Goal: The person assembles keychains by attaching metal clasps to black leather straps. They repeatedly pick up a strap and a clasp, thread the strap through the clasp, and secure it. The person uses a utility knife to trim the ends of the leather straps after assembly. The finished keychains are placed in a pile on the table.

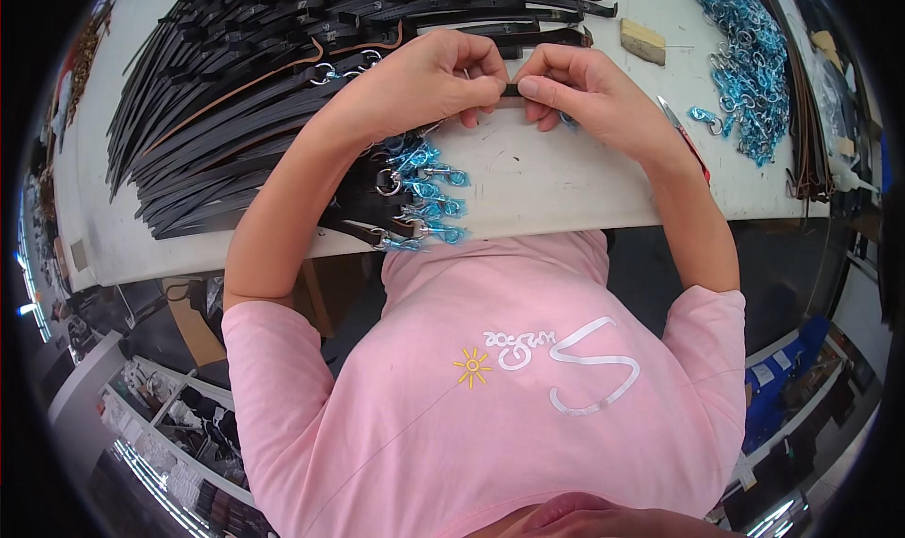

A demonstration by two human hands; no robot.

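A short stretch of black strap (512, 91) shows between my two hands. My left hand (436, 78) pinches it from one side with thumb and curled fingers. From the other side, my right hand (586, 93) is closed on it too, thumb on top. A bit of blue peeks out under the right fingers, too hidden to name. Just below my left wrist lie finished-looking straps with metal snap hooks wrapped in blue film (429, 184). A big pile of black straps (217, 132) spreads over the table's left side, with a few brown edges among them.
On the right of the white table (528, 184) lies a heap of blue-wrapped metal hooks (754, 76), beside hanging brown straps (809, 142). A tan block (643, 42) sits beyond my right hand. Red-handled scissors (686, 142) lie partly behind my right forearm.
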